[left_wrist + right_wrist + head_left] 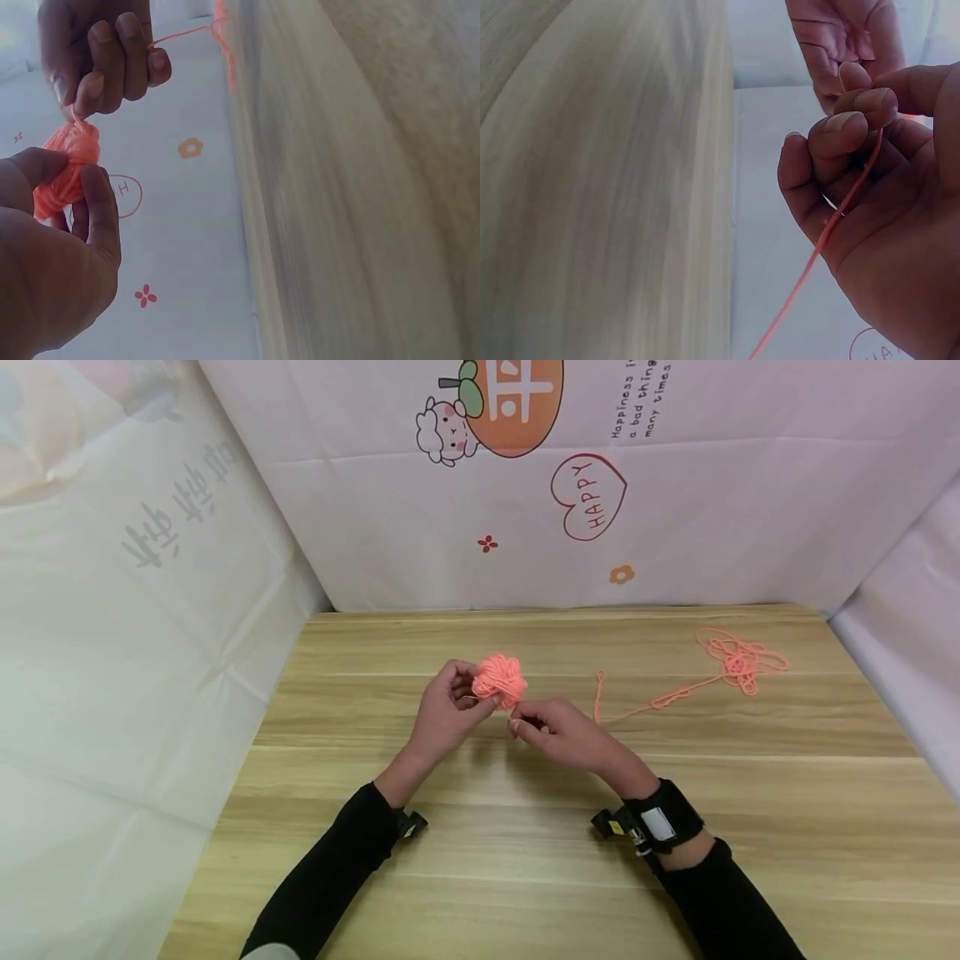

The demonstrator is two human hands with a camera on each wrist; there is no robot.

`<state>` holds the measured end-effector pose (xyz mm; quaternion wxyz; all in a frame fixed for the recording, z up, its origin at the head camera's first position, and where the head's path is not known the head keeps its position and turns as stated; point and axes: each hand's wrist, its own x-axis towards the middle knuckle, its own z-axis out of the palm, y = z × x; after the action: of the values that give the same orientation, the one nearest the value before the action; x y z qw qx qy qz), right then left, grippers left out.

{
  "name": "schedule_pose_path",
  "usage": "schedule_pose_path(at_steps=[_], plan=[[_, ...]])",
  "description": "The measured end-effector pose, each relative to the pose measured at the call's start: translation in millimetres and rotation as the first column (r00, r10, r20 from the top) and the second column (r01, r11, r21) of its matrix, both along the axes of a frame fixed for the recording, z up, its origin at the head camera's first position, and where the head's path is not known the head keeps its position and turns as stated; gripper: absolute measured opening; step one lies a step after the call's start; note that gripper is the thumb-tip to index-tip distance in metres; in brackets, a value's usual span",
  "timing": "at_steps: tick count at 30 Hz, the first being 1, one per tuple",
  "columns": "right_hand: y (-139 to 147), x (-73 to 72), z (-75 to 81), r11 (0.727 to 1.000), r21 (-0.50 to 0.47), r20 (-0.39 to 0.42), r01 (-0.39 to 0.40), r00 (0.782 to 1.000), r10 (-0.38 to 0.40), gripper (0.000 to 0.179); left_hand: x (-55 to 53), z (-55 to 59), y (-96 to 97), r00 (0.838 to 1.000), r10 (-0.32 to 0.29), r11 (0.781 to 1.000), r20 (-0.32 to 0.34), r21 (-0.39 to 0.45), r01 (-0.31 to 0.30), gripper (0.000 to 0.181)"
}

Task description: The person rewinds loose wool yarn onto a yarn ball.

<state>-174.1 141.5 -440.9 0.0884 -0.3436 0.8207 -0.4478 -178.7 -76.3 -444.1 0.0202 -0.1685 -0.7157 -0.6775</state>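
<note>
Yarn bundle: the coral yarn bundle point(499, 679) sits at my left fingertips, held above the worktop point(495, 877); roundish, no clear long axis.
Nearer hand: my left hand point(447, 710) touches it; my right hand point(562, 732) is just beside it, on its near right side.
Left grip: thumb and fingers curled around the bundle.
Right grip: fingers nearly closed, pinching the strand point(810, 262).
Strand's path: from bundle through my right hand, towards the loose tangle point(742, 667) at far right.
</note>
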Motion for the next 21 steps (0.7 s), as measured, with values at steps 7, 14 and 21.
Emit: schedule_pose_path(at_steps=[7,14,21], plan=[[3,2.1,7.6,1.000,0.013,-0.031,-0.005,0.999,0.006,0.018,12.9,22.8,4.9,0.999,-0.006,0.987,-0.046,-0.162,-0.001,0.041],[9,2.3,14.1,0.999,0.010,-0.034,0.031,0.999,-0.031,0.017,11.3,17.5,6.5,0.998,-0.017,0.966,-0.058,-0.257,0.002,0.031],[15,1.1,17.2,0.996,-0.036,-0.025,0.078,0.997,-0.079,0.021,-0.1,-8.3,3.7,0.996,-0.057,0.947,-0.067,-0.319,0.033,0.030]])
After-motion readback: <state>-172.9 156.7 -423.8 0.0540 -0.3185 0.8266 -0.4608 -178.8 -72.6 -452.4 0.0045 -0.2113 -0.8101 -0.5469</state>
